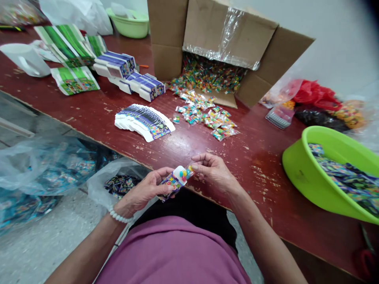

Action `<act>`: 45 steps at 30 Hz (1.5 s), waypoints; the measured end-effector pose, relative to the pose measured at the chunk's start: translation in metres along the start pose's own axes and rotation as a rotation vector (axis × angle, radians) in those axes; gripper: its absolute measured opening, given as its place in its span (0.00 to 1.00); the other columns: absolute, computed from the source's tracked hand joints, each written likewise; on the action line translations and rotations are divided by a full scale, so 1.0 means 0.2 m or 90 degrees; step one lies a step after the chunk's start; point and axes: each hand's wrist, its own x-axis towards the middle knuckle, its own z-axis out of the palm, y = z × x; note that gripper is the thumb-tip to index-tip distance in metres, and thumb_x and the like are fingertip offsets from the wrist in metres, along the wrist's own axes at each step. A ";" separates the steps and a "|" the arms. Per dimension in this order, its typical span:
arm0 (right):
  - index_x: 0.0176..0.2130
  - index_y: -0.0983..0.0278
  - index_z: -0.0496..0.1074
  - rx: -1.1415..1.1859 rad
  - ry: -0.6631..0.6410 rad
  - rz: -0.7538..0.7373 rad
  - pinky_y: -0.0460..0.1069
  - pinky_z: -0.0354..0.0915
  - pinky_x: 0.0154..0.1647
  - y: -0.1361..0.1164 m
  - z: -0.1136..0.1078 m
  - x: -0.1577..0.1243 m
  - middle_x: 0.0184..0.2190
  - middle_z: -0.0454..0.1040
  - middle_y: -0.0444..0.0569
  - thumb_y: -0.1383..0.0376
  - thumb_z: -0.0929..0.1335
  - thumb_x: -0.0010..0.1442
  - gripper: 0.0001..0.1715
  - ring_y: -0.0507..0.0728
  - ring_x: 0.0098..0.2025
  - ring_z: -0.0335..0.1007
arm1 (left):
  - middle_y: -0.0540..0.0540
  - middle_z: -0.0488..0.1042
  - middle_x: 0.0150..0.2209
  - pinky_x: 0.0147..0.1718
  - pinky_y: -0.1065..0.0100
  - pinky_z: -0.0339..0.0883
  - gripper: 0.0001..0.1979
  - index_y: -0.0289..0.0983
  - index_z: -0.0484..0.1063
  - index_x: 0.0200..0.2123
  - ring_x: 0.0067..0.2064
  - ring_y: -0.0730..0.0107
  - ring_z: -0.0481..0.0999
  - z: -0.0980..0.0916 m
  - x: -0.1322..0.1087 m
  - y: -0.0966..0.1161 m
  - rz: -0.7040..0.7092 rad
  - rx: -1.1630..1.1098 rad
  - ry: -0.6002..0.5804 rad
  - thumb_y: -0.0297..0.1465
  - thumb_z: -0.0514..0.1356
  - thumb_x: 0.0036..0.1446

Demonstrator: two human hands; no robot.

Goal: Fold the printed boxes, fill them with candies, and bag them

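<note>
Holding one printed box (175,182) in left fingers (161,190), one candy packet (189,171) in right fingers (201,169), one carton (168,43)

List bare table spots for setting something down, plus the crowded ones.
Widest: table between the packets, right hand and green tub. Smaller: between the fanned cartons, packets and right hand. Crowded: far left, with mug and carton stacks; also the mouth of the box, where packets spill out.

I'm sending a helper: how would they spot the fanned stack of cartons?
Find the big open cardboard box on the red table. Left of the candy packets in front of it lies the fanned stack. It spreads like playing cards, unlike the compact bundles behind.
</note>
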 end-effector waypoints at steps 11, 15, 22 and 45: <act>0.37 0.64 0.75 0.018 0.012 0.001 0.44 0.63 0.22 0.01 0.00 0.00 0.27 0.79 0.46 0.61 0.79 0.45 0.20 0.52 0.25 0.74 | 0.46 0.77 0.41 0.28 0.73 0.64 0.23 0.39 0.71 0.53 0.34 0.70 0.77 0.00 0.01 0.00 -0.016 0.012 0.011 0.35 0.68 0.54; 0.37 0.64 0.74 0.018 0.016 -0.001 0.44 0.64 0.22 0.02 -0.01 -0.01 0.27 0.79 0.46 0.60 0.79 0.45 0.21 0.52 0.25 0.75 | 0.46 0.76 0.41 0.29 0.73 0.64 0.24 0.40 0.71 0.53 0.34 0.70 0.77 0.01 0.01 0.00 -0.021 0.009 0.010 0.35 0.68 0.53; 0.38 0.64 0.73 0.008 0.014 -0.009 0.44 0.63 0.22 0.03 -0.04 -0.03 0.26 0.80 0.46 0.58 0.79 0.46 0.22 0.51 0.24 0.74 | 0.46 0.76 0.42 0.29 0.73 0.65 0.23 0.40 0.72 0.53 0.34 0.71 0.77 0.04 0.02 -0.01 -0.020 0.012 0.005 0.35 0.68 0.54; 0.38 0.63 0.72 -0.038 0.026 -0.019 0.44 0.63 0.23 0.01 -0.04 -0.06 0.27 0.80 0.45 0.58 0.77 0.49 0.20 0.52 0.25 0.75 | 0.45 0.77 0.39 0.30 0.71 0.68 0.22 0.37 0.73 0.49 0.31 0.70 0.78 0.10 0.01 0.00 -0.022 -0.049 0.005 0.33 0.69 0.51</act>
